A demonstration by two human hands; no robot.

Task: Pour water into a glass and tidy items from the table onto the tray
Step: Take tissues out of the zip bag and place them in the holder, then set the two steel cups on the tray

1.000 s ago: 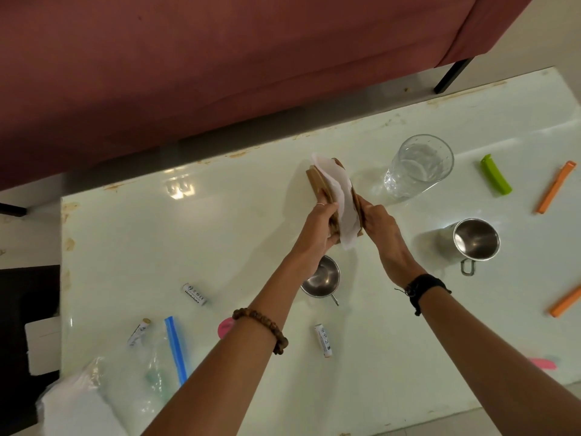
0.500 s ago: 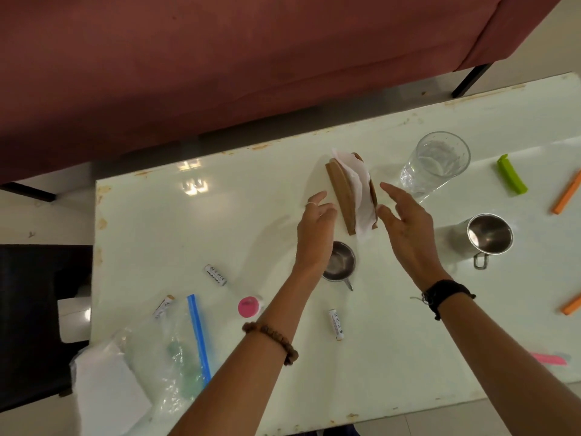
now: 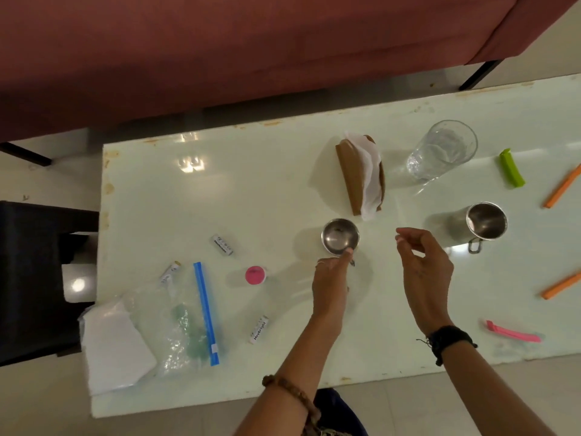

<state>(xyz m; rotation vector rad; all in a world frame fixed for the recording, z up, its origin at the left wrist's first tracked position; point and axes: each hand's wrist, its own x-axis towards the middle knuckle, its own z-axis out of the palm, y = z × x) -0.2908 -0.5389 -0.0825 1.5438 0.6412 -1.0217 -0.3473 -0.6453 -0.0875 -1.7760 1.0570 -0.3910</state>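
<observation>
A small steel cup [image 3: 340,236] stands mid-table, and my left hand [image 3: 330,280] pinches its handle at the near rim. My right hand [image 3: 423,269] hovers just right of the cup, fingers loosely curled, holding nothing. Behind the cup a wooden napkin holder [image 3: 349,176] with a white napkin stands free. A clear glass [image 3: 440,152] with some water is to its right. A larger steel mug [image 3: 485,222] stands right of my right hand. No tray is in view.
On the white table [image 3: 251,184] lie a green clip [image 3: 512,168], two orange sticks [image 3: 562,187], a pink clip [image 3: 512,335], a pink-capped jar [image 3: 255,274], small white tubes [image 3: 222,244] and a zip bag [image 3: 188,316]. A red sofa [image 3: 251,42] runs behind.
Both hands let go of the napkin holder and drew back toward me. My left hand dropped onto the small cup's handle. The camera view shifted left.
</observation>
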